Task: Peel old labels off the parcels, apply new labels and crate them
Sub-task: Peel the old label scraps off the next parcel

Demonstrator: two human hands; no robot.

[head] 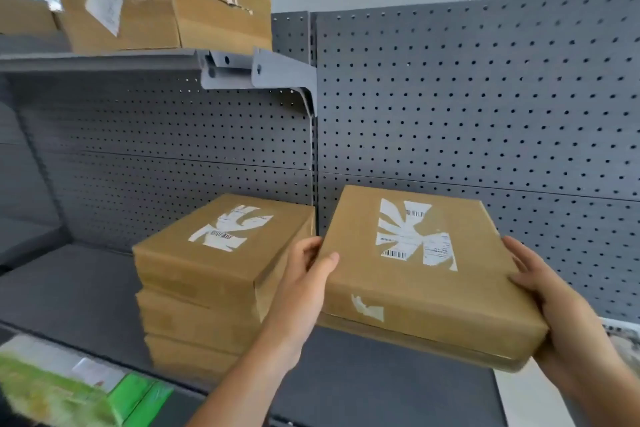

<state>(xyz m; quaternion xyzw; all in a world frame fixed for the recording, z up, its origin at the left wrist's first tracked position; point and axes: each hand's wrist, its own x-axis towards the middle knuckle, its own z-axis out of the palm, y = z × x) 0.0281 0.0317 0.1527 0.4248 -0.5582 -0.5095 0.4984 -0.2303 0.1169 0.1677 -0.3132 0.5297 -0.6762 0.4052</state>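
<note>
Flat brown cardboard parcel (pixel 426 274) is held between both hands in front of the grey pegboard back panel (pixel 485 97). It appears clear of the dark grey shelf (pixel 69 295) and sits just right of a stack of three similar brown parcels (pixel 207 274).

Handling, my read:
- Stiff box with crisp edges, so it shouldn't flex under a side grip.
- Probably light to moderate, as a two-hand edge hold carries it tilted without visible strain.
- The plain card isn't slippery, but taped seams could be.
- Best hold is the two short side edges, as now. That keeps the top face free for peeling.
- Torn white old label (pixel 412 236) sits mid-top, shredded into strips, so expect it to come off in bits. Start at a lifted strip end.
- Small white label scrap (pixel 369 310) on the near side face needs removing too.

Grip:
- Left hand (pixel 304 274) is on the left edge, thumb (pixel 329 262) laid on the top face and fingers wrapped round the side.
- Right hand (pixel 550 295) is clamped on the right edge near the near corner, fingers (pixel 523 253) on top and palm cupping the side and underside.
- The label lies between the hands, and neither touches it.

A second slab edge shows under the parcel. I can't tell whether that's another parcel or the box's base.
</note>
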